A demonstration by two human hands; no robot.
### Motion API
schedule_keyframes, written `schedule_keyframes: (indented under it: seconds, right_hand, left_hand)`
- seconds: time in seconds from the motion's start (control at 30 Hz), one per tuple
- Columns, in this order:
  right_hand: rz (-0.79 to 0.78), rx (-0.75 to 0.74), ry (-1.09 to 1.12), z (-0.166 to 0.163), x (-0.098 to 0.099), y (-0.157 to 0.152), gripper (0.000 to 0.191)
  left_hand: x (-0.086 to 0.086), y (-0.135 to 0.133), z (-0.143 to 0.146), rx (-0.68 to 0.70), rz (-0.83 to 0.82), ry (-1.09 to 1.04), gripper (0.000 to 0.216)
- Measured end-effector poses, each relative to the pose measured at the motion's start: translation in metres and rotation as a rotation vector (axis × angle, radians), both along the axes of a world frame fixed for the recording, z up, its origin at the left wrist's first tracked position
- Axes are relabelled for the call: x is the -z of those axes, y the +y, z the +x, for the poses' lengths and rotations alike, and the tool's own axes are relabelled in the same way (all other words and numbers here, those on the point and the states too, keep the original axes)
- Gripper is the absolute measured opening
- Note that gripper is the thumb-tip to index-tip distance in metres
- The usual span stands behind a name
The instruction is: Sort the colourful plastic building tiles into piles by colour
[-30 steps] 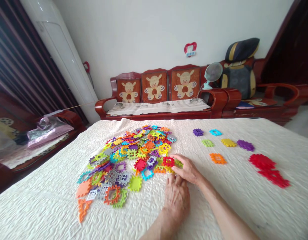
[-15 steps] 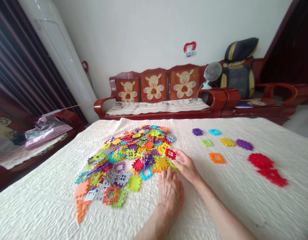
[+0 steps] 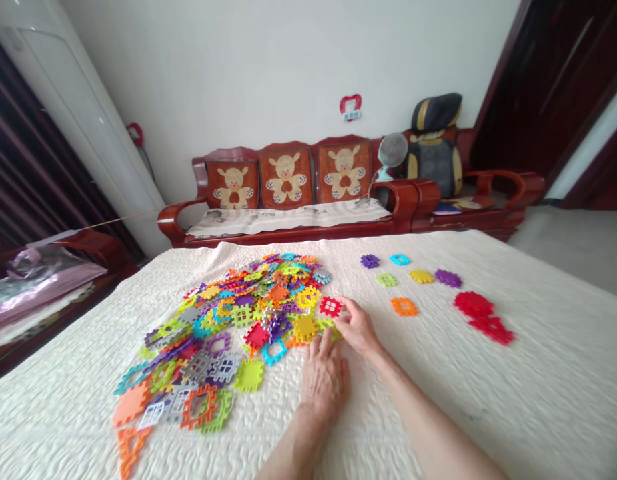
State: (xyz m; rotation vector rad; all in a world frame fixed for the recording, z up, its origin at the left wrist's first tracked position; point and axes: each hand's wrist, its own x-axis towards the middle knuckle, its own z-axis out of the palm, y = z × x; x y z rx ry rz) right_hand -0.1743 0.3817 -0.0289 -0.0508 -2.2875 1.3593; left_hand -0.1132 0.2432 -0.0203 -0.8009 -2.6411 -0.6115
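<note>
**A:** OK, what are the hands doing here?

**B:** The right hand (image 3: 357, 327) is gripping a red window piece (image 3: 331, 307) by its right edge, just off the right side of the pile (image 3: 243, 300). I'm guessing it's being pinched at the rim because it's thin and flat.

**A:** And the left?

**B:** The left hand (image 3: 324, 379) is lying palm-down, fingers reaching to the pile's near edge by a yellow piece (image 3: 304, 328). Maybe it's steadying stuff. Can't tell if it's gripping anything, since its own back is hiding the underside.

**A:** Farther out?

**B:** The pile is sprawling leftward over the quilted cover (image 3: 553, 373). Off right, red pieces (image 3: 473, 304) are overlapping in a clump, while an orange frame (image 3: 395, 307) and others are sitting apart, probably so they aren't mixing.

**A:** Anything you're not making out?

**B:** Piled pieces are covering each other, so I'm not counting. Both forearms are running out of view at the bottom, and a shiny plastic bag (image 3: 68, 267) is getting cut off at left, contents unclear.
</note>
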Motion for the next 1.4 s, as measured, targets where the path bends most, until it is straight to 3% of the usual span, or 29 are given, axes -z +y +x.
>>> schedule_keyframes:
  seconds: [0.13, 0.3, 0.43, 0.57, 0.93, 1.4]
  right_hand:
    - [-0.005, 0.073, -0.027, 0.01, 0.004, 0.01, 0.046]
    - [0.094, 0.022, -0.042, 0.041, 0.002, 0.038, 0.047]
    - [0.156, 0.028, -0.032, 0.075, 0.004, 0.067, 0.044]
    - [0.201, 0.048, 0.011, 0.095, 0.008, 0.076, 0.045]
    - [0.274, 0.014, 0.031, 0.096, 0.011, 0.075, 0.045]
    - [0.25, 0.018, 0.038, 0.094, 0.012, 0.073, 0.048]
  left_hand:
    - [0.011, -0.001, -0.004, -0.029, -0.033, 0.083, 0.035]
    - [0.021, -0.002, -0.01, -0.013, -0.049, 0.18, 0.036]
    - [0.025, -0.002, -0.013, -0.004, -0.06, 0.225, 0.034]
    - [0.026, -0.003, -0.013, 0.001, -0.066, 0.254, 0.034]
    - [0.037, -0.006, -0.02, 0.033, -0.026, 0.324, 0.032]
    - [0.039, -0.007, -0.022, 0.05, -0.052, 0.371, 0.032]
